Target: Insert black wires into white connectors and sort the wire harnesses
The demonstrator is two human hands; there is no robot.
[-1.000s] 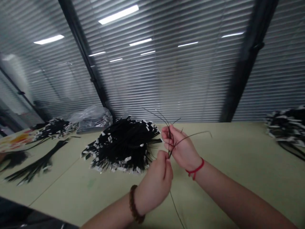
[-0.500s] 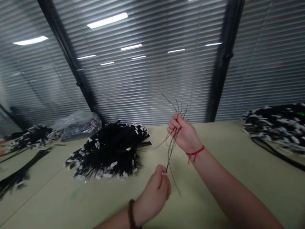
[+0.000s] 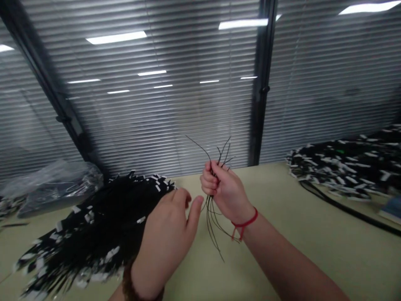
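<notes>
Several thin black wires (image 3: 212, 225) stick out above and below my right hand (image 3: 221, 184), which is closed round them and wears a red string at the wrist. My left hand (image 3: 171, 232), with a brown band at its wrist, hovers just left of the wires, thumb and fingers apart. Nothing shows between them, though part of the fingers is turned away. Behind my left hand lies a big pile of black strips with white ends (image 3: 103, 213).
On the pale green table (image 3: 269, 246), a clear plastic bag (image 3: 62, 188) lies at the left. A second pile of black strips with white tags (image 3: 351, 167) is at the right, beside a thick black cable (image 3: 347, 207). Window blinds (image 3: 188, 108) rise behind.
My left hand has let go of the lower part of the wires and moved up and left. My right hand now wraps them in a fist. The view has turned right.
</notes>
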